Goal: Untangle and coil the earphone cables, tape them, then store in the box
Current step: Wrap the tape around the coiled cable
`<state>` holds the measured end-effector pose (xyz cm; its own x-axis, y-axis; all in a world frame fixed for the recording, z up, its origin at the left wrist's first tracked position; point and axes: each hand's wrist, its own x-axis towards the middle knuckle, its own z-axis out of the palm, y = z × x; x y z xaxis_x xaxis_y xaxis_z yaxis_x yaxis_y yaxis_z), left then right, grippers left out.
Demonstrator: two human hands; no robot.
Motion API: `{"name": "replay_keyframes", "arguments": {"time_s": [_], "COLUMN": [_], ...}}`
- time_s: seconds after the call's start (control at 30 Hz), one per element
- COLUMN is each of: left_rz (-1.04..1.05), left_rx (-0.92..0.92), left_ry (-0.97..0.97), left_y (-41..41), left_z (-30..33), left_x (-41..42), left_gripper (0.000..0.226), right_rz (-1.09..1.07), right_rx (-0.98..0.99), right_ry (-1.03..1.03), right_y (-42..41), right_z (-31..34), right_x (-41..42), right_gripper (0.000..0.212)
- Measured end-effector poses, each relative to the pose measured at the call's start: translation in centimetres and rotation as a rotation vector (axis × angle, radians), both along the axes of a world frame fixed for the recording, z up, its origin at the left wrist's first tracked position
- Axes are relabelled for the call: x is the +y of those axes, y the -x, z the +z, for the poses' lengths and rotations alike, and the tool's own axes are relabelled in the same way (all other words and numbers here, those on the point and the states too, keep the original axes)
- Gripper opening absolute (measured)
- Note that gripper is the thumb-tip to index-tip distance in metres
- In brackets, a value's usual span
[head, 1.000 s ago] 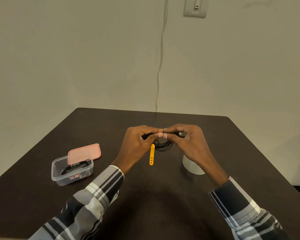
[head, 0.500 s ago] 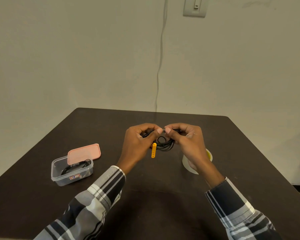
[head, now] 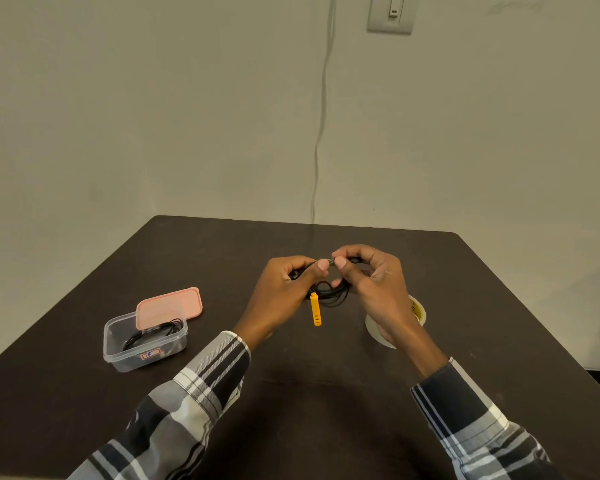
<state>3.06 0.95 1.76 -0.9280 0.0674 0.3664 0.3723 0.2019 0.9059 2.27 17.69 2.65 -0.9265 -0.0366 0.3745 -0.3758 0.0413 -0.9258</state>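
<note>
A black earphone cable hangs in loops between my two hands above the middle of the table. My left hand and my right hand both pinch it, thumbs nearly touching at the top. An orange strap dangles from the bundle beside my left hand. At the left stands a clear plastic box holding another coiled black cable. Its pink lid leans on the box's far rim.
A roll of tape lies on the dark table partly hidden under my right wrist. A thin wire runs down the wall to the table's back edge, and a switch plate is on the wall above.
Both hands have risen slightly and drawn closer at the thumbs. The cable loops have gathered tighter, and the roll of tape shows more beside my right wrist.
</note>
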Motion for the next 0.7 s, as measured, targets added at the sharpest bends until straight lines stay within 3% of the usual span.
{"name": "replay_keyframes", "arguments": {"time_s": [0.17, 0.4, 0.7], "left_rz": [0.021, 0.003, 0.058], "left_rx": [0.06, 0.001, 0.092], "left_ry": [-0.055, -0.18, -0.186], "left_y": [-0.1, -0.1, -0.3], "left_z": [0.8, 0.9, 0.3], "left_x": [0.4, 0.6, -0.6], "left_gripper": [0.022, 0.025, 0.017], "right_rz": [-0.041, -0.046, 0.027], "right_rx": [0.056, 0.058, -0.024], "right_ry": [-0.139, -0.13, 0.073], "right_y": [0.4, 0.3, -0.2], "right_z": [0.5, 0.8, 0.6], "right_x": [-0.1, -0.5, -2.5], "right_gripper": [0.012, 0.011, 0.007]}}
